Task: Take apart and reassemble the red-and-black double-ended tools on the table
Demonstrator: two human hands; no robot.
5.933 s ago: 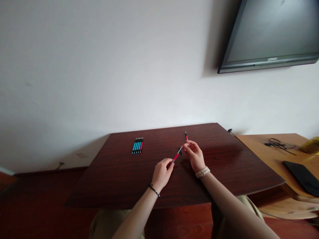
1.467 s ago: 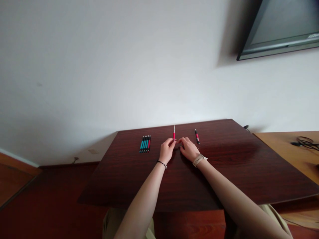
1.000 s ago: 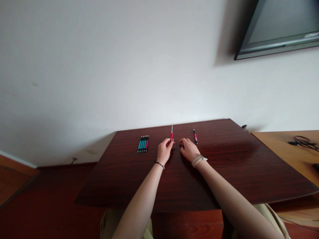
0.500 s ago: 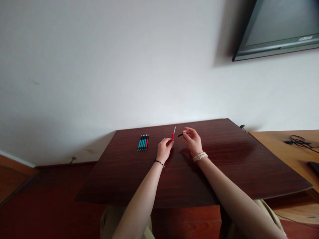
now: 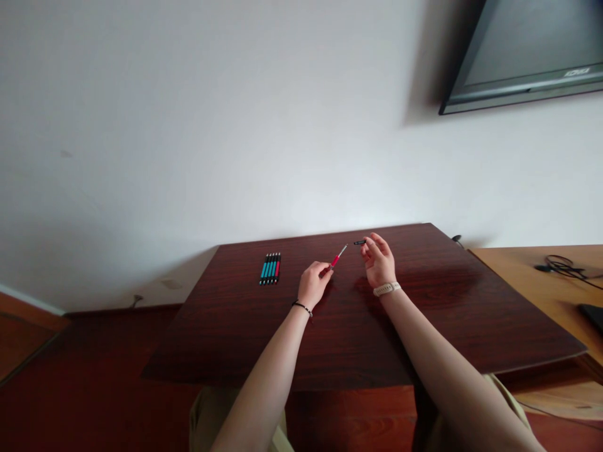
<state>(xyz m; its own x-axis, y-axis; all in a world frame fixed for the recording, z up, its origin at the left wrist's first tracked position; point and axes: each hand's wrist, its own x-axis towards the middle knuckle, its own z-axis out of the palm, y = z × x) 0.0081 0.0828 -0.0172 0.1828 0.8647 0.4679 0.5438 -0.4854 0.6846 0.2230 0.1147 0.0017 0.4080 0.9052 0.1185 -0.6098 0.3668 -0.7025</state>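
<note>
My left hand [image 5: 315,284] is closed on a red pen barrel [image 5: 335,260], from whose far end a thin pale refill [image 5: 343,249] sticks out, tilted up to the right. In my right hand [image 5: 378,260] a small black pen part [image 5: 360,242] is pinched between thumb and fingertips, pointing left. A small gap separates it from the refill's tip. Left of my hands, several pens [image 5: 270,269] lie side by side in a row on the dark table; most have blue barrels and the rightmost is red.
The glossy dark wooden table [image 5: 235,339] stands against a white wall. To its right is a lighter wooden surface [image 5: 509,267] with a coiled black cable [image 5: 565,265] and a dark object at the edge. A television [image 5: 527,63] hangs at upper right.
My right hand has moved right and slightly up with the black pen part. The red barrel in my left hand has tipped over to the right. The row of pens stays put.
</note>
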